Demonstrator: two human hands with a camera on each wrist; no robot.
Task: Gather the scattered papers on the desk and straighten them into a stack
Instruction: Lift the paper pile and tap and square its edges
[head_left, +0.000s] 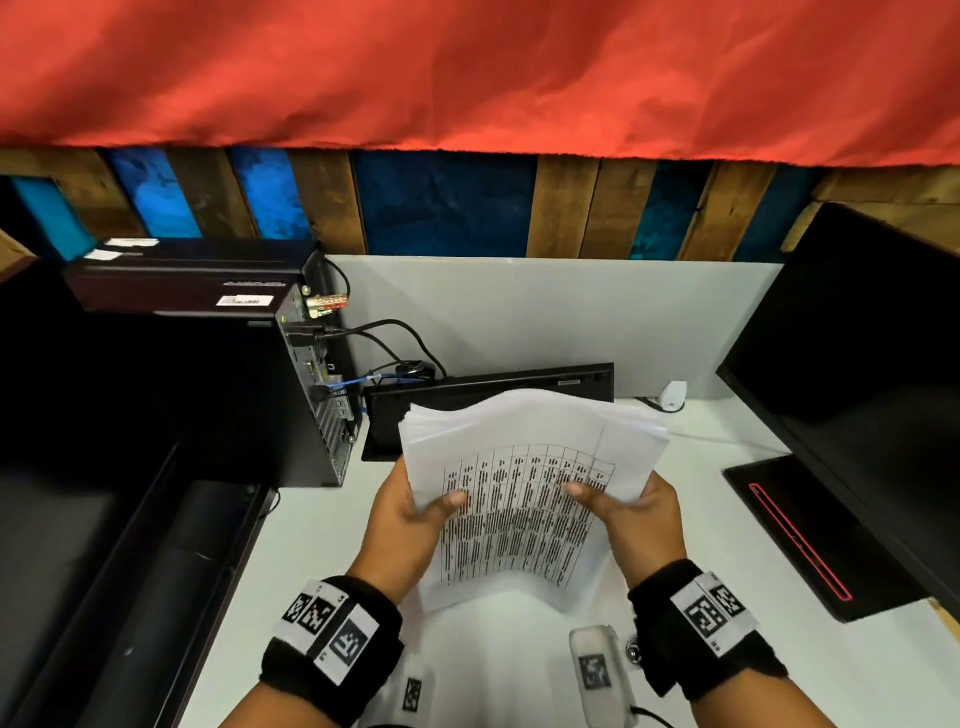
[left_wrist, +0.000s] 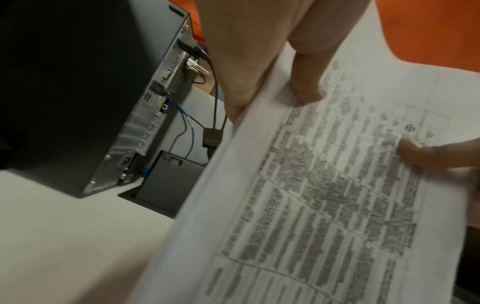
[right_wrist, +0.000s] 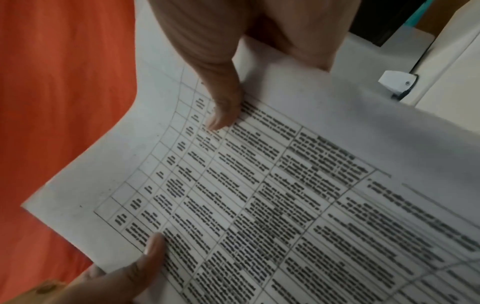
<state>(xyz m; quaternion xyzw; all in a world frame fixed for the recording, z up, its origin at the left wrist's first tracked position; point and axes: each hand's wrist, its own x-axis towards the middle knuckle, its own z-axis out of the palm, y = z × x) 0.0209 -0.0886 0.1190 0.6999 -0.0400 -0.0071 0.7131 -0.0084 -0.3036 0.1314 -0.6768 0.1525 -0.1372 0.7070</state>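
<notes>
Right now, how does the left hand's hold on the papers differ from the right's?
The left hand grips the left edge of the paper stack; the right hand grips the right edge. The left thumb lies on the printed table near its left margin; the right thumb reaches in over the table's right columns. Shared: each thumb sits on top, the fingers underneath, and the stack sags between them above the desk. The sheet edges are not yet flush.

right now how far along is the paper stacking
Gathering looks done: no loose sheets show on the desk. In hand: both hands, left hand and right hand, grip the papers above it. Left: the top edges are still fanned, so squaring and setting down remain.
</notes>
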